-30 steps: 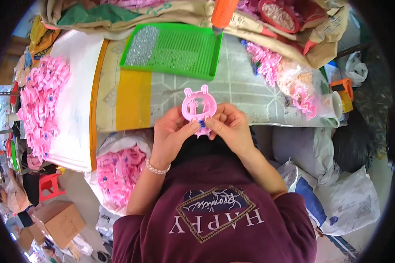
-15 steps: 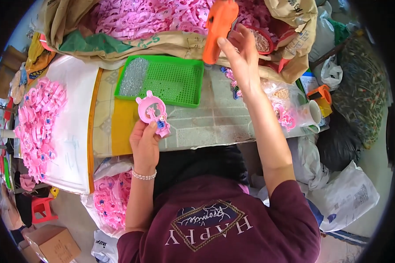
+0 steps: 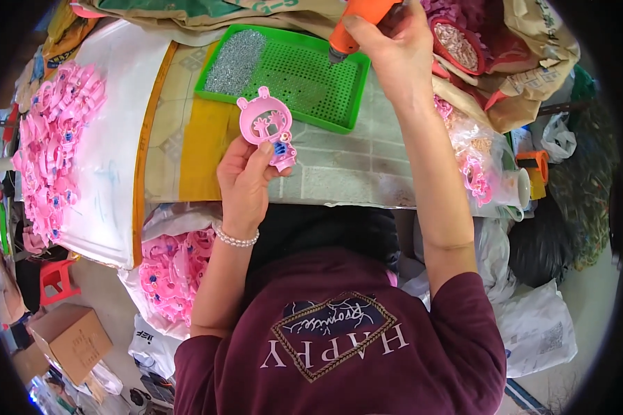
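L hand (image 3: 246,183) pinches a pink plastic piece (image 3: 273,138) b/w thumb & fingers, just off near edge of the green tray (image 3: 301,86): glossy, round ring w/ two ear nubs, cut-out shapes inside, narrow body below w/ blue insert. R hand (image 3: 401,55) is over the tray's far R corner, thumb & fingers closed round an orange tool (image 3: 360,28), smooth body, dark tip; top out of frame, most R fingertips hidden. Tray = rigid mesh plastic, silvery metal bits (image 3: 237,62) heaped at its L end.

L of tray: yellow strip (image 3: 204,145), then white board (image 3: 111,138) w/ heap of pink pieces (image 3: 55,152). R of tray: R forearm blocks part of table; past it, crinkly clear bag (image 3: 472,131). Beyond, to R: creased brown sack (image 3: 533,83), red basket (image 3: 457,45) of pale bits.
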Action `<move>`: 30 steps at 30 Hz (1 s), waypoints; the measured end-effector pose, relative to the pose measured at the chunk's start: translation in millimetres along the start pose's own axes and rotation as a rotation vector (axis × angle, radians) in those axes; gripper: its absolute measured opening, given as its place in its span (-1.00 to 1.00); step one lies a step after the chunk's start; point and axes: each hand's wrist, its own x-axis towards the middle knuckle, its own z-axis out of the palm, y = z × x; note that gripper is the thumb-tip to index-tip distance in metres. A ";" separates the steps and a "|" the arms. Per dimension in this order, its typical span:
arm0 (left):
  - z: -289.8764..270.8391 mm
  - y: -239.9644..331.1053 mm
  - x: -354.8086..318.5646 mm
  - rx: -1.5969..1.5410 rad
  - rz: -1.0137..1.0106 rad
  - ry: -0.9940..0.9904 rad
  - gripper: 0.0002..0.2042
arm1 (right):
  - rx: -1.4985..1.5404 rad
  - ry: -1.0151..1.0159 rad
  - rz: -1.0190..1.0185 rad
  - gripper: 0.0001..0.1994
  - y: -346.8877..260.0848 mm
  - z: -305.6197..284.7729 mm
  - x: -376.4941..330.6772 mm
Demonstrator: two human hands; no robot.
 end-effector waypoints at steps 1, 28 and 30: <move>1.2 0.9 -0.2 -0.004 -0.004 0.000 -0.83 | 0.087 0.026 -0.053 -0.61 2.5 2.3 1.1; 1.6 5.0 0.7 -0.030 -0.084 0.002 -0.77 | 0.288 -0.030 -0.018 -0.51 46.5 17.2 -16.0; 2.3 5.8 0.5 -0.034 -0.081 -0.004 -0.77 | 0.298 -0.041 -0.015 -0.47 50.9 15.4 -15.6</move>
